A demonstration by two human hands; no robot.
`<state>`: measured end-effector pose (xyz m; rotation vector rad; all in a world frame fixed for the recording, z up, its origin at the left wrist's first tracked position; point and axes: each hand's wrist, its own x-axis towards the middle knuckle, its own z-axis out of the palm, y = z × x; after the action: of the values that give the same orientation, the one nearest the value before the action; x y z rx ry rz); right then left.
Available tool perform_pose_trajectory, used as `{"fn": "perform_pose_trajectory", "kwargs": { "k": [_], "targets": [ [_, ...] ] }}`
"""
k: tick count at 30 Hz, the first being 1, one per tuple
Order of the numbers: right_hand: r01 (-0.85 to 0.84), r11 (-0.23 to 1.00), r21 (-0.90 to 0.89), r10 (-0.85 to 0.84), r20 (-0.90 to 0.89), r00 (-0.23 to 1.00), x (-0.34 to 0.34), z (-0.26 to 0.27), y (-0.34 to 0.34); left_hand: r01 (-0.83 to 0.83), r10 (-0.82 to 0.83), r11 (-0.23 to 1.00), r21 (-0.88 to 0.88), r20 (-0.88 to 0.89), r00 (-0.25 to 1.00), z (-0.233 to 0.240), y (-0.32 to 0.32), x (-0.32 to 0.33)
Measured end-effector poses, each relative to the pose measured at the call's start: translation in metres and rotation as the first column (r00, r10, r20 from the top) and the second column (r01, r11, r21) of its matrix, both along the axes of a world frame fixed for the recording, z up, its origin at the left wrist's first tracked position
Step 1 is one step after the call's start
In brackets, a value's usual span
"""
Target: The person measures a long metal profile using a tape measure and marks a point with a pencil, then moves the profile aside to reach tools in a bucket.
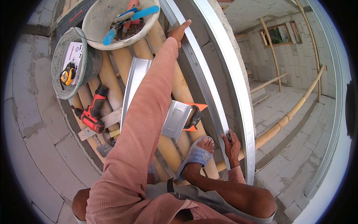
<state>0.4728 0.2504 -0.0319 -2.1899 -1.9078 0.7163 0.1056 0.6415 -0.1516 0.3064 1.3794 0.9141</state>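
Observation:
A long galvanized steel channel (205, 81) runs in front of me, bent by the lens. With my arm stretched out, my left hand (178, 32) grips its far part, fingers at the left edge. My right hand (231, 147) holds the same channel close to my foot; a small dark thing shows at its fingers, too little of it to name. Beside it on the right lies a second steel channel (233, 65). Two shorter steel pieces lie under and beside my left arm: a long one (136, 74) and a short one (176, 119), with an orange-and-black tool handle (196, 116) at its end.
Bamboo poles (183, 84) form the platform under my sandalled foot (197, 156). A red cordless drill (92, 112) lies left, near a bucket (95, 63) holding a tape measure (68, 74). A basin (95, 22) holds hand tools. Right of the channels, a block-walled room drops below.

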Motion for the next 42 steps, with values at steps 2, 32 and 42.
{"fn": "perform_pose_trajectory", "kwargs": {
  "k": [2, 32, 42],
  "targets": [
    [-0.001, 1.0, -0.03, 0.0, -0.032, 0.999, -0.007, 0.0, 0.004, -0.076, 0.076, 0.997, -0.003, -0.033, 0.997, -0.001, -0.001, -0.012],
    [0.063, 0.988, -0.142, -0.07, -0.045, 0.997, 0.0, 0.005, 0.013, -0.072, 0.071, 0.997, 0.001, -0.068, 0.995, 0.016, 0.001, 0.007],
    [0.006, 0.998, -0.061, -0.007, -0.024, 1.0, 0.006, -0.005, 0.003, -0.103, 0.103, 0.995, -0.009, -0.045, 0.994, 0.011, 0.006, -0.002]
  ]
}}
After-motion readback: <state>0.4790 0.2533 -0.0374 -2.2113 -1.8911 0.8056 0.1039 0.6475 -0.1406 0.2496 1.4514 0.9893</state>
